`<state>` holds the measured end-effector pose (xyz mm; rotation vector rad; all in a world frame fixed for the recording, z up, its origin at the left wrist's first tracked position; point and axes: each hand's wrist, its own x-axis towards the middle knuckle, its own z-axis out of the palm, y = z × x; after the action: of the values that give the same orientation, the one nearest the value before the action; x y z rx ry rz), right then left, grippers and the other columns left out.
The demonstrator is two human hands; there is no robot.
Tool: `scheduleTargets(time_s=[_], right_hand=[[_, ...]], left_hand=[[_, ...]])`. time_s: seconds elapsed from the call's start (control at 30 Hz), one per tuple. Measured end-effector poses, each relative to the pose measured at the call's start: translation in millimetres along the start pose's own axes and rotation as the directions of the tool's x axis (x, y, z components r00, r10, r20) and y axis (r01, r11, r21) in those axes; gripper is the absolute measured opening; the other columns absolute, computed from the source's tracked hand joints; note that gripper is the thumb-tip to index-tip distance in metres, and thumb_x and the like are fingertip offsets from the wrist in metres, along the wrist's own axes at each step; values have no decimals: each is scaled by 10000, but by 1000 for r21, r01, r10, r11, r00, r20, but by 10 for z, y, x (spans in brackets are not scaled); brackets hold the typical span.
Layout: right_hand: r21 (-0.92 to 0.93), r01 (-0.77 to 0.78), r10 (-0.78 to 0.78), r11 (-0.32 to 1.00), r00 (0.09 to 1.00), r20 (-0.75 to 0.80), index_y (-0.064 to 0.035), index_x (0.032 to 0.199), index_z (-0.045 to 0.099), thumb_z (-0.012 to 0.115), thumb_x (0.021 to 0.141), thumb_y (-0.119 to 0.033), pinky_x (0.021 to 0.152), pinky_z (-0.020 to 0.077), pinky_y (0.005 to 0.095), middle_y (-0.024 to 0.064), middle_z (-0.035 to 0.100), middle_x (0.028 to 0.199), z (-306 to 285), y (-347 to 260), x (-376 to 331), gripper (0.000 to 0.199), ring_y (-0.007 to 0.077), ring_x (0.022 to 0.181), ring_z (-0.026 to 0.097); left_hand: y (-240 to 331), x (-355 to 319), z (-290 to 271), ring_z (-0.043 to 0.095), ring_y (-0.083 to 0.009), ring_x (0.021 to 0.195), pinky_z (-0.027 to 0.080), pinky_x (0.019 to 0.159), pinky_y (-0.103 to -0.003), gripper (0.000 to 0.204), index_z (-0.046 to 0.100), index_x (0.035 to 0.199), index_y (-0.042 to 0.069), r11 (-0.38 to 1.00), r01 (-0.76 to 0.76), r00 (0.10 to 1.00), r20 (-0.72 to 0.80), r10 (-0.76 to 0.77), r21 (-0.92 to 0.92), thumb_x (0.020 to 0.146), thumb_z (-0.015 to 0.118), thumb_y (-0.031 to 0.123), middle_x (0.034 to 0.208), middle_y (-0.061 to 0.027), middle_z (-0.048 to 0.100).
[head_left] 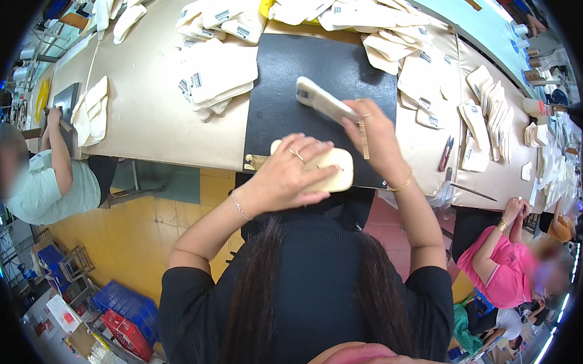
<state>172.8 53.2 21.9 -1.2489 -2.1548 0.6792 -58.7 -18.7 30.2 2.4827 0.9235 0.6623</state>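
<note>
My left hand (291,172) is closed around a cream, rounded, padded-looking piece (340,170) at the table's near edge, fingers across its top and thumb along its near side. My right hand (370,123) grips a long whitish piece (317,99) with a dark patch at its far end, tilted over the black mat (286,68). A narrow golden-tan strip (365,140) also extends from the right fingers; its kind is unclear. The two pieces are apart. My palms hide parts of both.
Stacks of cream pieces with dark printed patches (218,74) lie left of the mat, with more piles (423,78) to the right. A dark-red-handled tool (446,154) lies at the right. Co-workers sit at the left (50,176) and right (503,264). Blue crates (124,306) stand lower left.
</note>
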Motion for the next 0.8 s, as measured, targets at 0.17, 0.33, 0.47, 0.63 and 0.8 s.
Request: scheduleTargets(time_s=[0.17, 0.33, 0.47, 0.63, 0.8], right_hand=[[269, -216, 183, 939, 973, 143, -13, 1185, 682, 769, 876, -148, 817, 521, 362, 154, 675, 1004, -240, 65, -181, 349, 321, 922, 671], [-208, 56, -94, 977, 980, -177, -8, 1233, 656, 749, 886, -126, 849, 522, 384, 162, 673, 1032, -154, 219, -344, 378, 330, 940, 668], [94, -246, 263, 965, 919, -294, -4, 1207, 661, 704, 925, -83, 808, 533, 372, 159, 669, 1027, -270, 256, -563, 296, 297, 909, 680], [203, -246, 291, 948, 928, -232, 19, 1149, 656, 668, 940, -20, 767, 540, 340, 149, 658, 1038, -145, 101, -857, 212, 256, 826, 691], [372, -271, 372, 888, 899, -233, 51, 1149, 614, 625, 961, 26, 798, 573, 310, 152, 618, 1130, 68, 71, -988, 190, 233, 949, 728]], left_hand=[[128, 50, -68, 550, -339, 1234, 417, 1043, -493, 565, 678, 1270, 193, 997, 11, 1000, 10, -10, -81, 747, 845, 324, 1384, -137, 559], [-106, 156, 12, 546, -361, 1243, 420, 1057, -469, 552, 710, 1233, 178, 989, 146, 988, 36, -147, 37, 713, 867, 273, 1350, -138, 582], [-331, 339, 194, 532, -359, 1269, 390, 1132, -507, 531, 701, 1242, 172, 997, 53, 998, 36, -55, 58, 743, 851, 273, 1352, -149, 571], [-452, 506, 410, 530, -339, 1263, 403, 1095, -491, 554, 689, 1270, 192, 996, -28, 985, 174, 13, 85, 758, 836, 345, 1336, -135, 575], [-268, 398, 484, 547, -315, 1201, 423, 979, -432, 596, 678, 1303, 219, 981, 25, 986, 155, -56, 191, 749, 834, 374, 1344, -106, 579]])
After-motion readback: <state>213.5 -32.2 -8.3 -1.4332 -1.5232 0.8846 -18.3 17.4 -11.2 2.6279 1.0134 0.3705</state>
